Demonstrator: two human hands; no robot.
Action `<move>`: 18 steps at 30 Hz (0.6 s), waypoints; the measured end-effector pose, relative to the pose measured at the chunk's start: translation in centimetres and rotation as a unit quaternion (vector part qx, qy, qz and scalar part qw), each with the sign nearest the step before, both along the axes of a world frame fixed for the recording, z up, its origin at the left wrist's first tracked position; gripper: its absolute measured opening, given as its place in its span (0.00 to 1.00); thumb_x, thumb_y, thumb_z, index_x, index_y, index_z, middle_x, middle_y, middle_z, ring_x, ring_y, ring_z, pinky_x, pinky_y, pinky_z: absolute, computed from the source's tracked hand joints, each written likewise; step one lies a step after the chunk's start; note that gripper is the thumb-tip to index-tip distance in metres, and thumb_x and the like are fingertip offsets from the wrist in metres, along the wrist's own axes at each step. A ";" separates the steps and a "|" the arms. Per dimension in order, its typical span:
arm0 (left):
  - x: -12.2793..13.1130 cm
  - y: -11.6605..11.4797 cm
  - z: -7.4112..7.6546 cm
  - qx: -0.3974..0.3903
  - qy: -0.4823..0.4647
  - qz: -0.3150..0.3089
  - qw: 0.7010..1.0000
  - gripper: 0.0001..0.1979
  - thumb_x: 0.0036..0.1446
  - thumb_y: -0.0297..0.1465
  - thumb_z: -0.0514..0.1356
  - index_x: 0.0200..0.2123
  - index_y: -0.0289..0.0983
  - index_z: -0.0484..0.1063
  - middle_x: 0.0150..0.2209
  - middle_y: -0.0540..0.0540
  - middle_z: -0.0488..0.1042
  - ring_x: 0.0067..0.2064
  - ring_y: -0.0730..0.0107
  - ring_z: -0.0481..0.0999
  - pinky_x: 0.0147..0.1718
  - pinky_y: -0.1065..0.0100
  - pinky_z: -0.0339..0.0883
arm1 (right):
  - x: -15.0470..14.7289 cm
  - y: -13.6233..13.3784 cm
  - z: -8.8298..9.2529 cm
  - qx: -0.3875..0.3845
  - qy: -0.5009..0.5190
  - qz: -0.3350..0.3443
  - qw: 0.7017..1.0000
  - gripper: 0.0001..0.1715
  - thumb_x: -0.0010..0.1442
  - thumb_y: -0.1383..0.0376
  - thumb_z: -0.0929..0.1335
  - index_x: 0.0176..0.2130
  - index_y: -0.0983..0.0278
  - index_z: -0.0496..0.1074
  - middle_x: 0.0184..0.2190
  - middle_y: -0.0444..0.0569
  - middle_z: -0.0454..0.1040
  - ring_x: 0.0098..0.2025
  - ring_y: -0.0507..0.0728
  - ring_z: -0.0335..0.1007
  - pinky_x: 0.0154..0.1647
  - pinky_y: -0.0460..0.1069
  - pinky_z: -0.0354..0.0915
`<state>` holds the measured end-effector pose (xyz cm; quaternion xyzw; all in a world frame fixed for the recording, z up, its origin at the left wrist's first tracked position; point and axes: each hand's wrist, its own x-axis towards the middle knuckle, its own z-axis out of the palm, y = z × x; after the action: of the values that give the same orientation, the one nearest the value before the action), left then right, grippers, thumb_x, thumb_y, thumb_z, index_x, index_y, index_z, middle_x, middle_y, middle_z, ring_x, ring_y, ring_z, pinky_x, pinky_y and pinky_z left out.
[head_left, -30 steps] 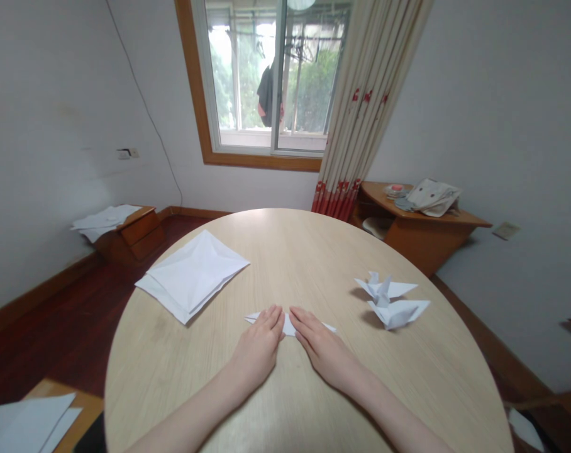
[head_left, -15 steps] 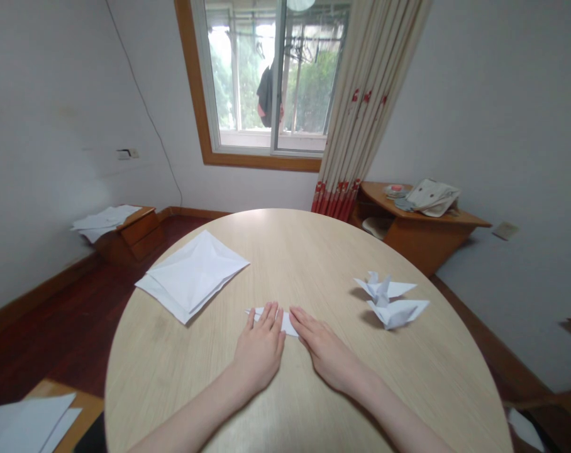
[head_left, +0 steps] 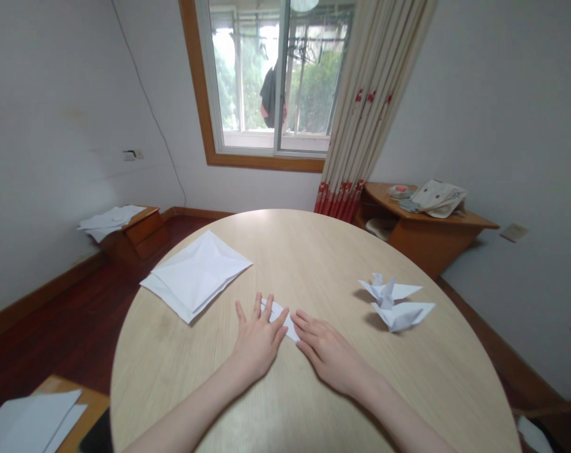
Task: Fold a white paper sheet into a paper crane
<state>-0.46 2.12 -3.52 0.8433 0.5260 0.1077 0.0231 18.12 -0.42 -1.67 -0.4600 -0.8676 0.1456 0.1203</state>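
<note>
A narrow piece of folded white paper (head_left: pixel 280 313) lies on the round wooden table, slanting between my two hands. My left hand (head_left: pixel 258 336) rests over its left part, palm down, with the fingers spread and some of them on the paper. On the other side, my right hand (head_left: pixel 324 346) lies flat with its fingertips at the paper's right edge. Part of the paper is hidden under the left fingers. Two folded paper cranes (head_left: pixel 399 308) stand on the table to the right of my right hand.
Creased white paper sheets (head_left: pixel 200 270) lie stacked on the table's left side. More sheets (head_left: pixel 35 418) are on a low wooden surface at lower left. A wooden cabinet (head_left: pixel 436 242) with a cloth bag stands behind the table's right edge. The round table (head_left: pixel 295 245) fills the middle.
My left fingers have spread apart, and the folded paper has turned to a steeper slant. My right hand stays at its right edge. The view has shifted slightly.
</note>
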 end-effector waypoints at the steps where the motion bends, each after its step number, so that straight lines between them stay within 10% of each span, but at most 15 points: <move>1: 0.0 0.1 -0.2 0.006 -0.004 -0.002 1.000 0.19 0.68 0.36 0.51 0.61 0.48 0.64 0.66 0.38 0.56 0.67 0.38 0.47 0.54 0.23 0.37 | 0.0 0.0 0.0 0.003 -0.004 0.005 1.000 0.25 0.67 0.68 0.58 0.60 0.73 0.64 0.62 0.59 0.60 0.66 0.63 0.53 0.64 0.62 0.56; 9: 0.1 0.5 -0.7 0.066 -0.034 -0.031 0.997 0.18 0.64 0.25 0.55 0.56 0.39 0.69 0.62 0.37 0.64 0.65 0.42 0.56 0.57 0.26 0.41 | 0.1 -0.3 -0.1 0.046 0.006 0.019 0.999 0.23 0.65 0.70 0.60 0.57 0.70 0.69 0.58 0.60 0.67 0.61 0.64 0.62 0.60 0.61 0.62; 18: -0.6 1.0 -1.1 0.000 -0.216 -0.090 0.972 0.16 0.62 0.21 0.52 0.47 0.39 0.75 0.49 0.44 0.75 0.50 0.64 0.75 0.49 0.64 0.71 | 0.5 -0.1 -0.5 0.085 0.042 0.028 0.995 0.21 0.64 0.73 0.60 0.51 0.65 0.74 0.52 0.56 0.75 0.54 0.62 0.70 0.55 0.59 0.67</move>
<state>-1.03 3.11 -4.67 0.8441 0.4301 0.2847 0.1462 18.61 -0.50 -2.12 -0.4174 -0.8833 0.0940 0.1915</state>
